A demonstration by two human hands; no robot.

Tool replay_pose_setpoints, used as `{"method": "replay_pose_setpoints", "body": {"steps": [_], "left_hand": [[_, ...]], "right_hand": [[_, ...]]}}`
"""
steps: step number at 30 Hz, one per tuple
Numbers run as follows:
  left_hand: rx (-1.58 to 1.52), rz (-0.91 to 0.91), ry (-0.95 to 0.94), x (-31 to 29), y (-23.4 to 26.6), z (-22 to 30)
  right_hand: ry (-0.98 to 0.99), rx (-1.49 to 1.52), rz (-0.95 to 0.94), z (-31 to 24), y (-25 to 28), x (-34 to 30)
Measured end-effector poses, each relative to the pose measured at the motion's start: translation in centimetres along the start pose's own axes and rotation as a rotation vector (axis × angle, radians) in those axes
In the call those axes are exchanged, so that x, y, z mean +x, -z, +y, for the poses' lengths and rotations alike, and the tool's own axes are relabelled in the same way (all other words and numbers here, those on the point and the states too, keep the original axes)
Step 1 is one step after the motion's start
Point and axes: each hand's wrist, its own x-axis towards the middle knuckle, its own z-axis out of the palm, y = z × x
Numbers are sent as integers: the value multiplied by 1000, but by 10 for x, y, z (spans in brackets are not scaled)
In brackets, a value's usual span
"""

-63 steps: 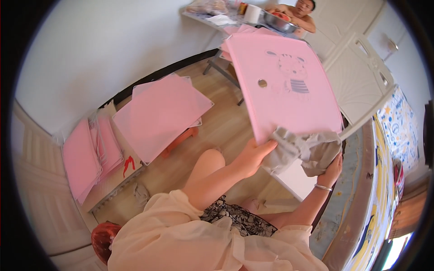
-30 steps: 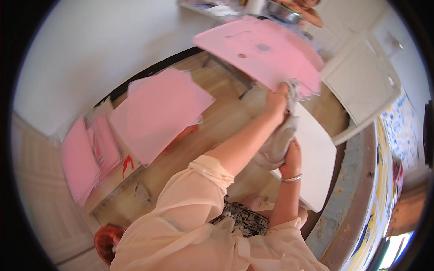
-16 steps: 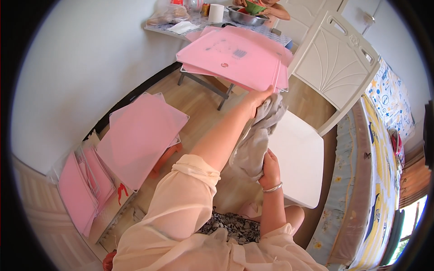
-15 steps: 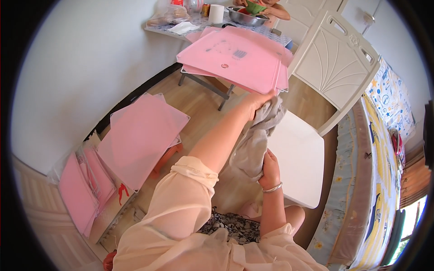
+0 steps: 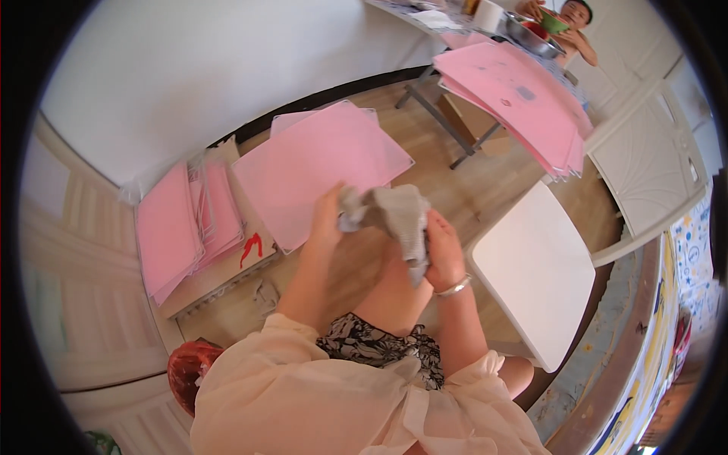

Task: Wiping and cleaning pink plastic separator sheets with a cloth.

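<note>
A grey-beige cloth (image 5: 400, 216) hangs bunched between my two hands, above my lap. My left hand (image 5: 329, 216) grips its left end, with the fingers partly hidden and a little blurred. Around its right side my right hand (image 5: 444, 254) is closed, a silver bangle at the wrist. Just beyond the cloth lies a stack of pink mesh sheets with pale edges (image 5: 318, 163), low over the floor. At the far right, more pink sheets (image 5: 516, 98) are piled on a folding-leg table, the top one bearing dark smudges and a small red mark.
To my right stands a white chair (image 5: 535, 265). At left, more pink sheets (image 5: 171, 231) lean in a box with a red ribbon (image 5: 251, 248). Behind the far stack, a person holds watermelon (image 5: 554, 21) over a metal bowl (image 5: 531, 38). A bed (image 5: 644, 341) lines the right side.
My view has turned left. My left hand has drawn back from the far pink stack toward my lap, and the cloth has come with it, still between both hands.
</note>
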Motion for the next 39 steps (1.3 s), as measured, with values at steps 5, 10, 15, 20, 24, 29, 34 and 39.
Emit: {"method": "replay_pose_setpoints", "body": {"steps": [5,10,15,20,24,29,34,39], "left_hand": [[716,645,-241,-24,137,-3],[533,718,-7,-29,190,-32],[-193,288,249,-21,206,-43],[-4,144,130,-19,182,-22],[64,39,95,-42,192,25],[84,307,-158,-94,144,74],[1014,68,-1251,-128,124,75],[128,-166,-54,-78,173,69]], "right_hand": [[-222,-138,-225,95,-31,32],[-317,-526,-187,156,-13,36],[-280,-411,-206,155,-19,31],[-262,-605,-44,153,-8,38],[-342,-251,-101,130,-22,31],[-276,298,-300,78,-18,15],[-144,138,-191,57,11,-9],[-19,132,92,17,19,-69]]}}
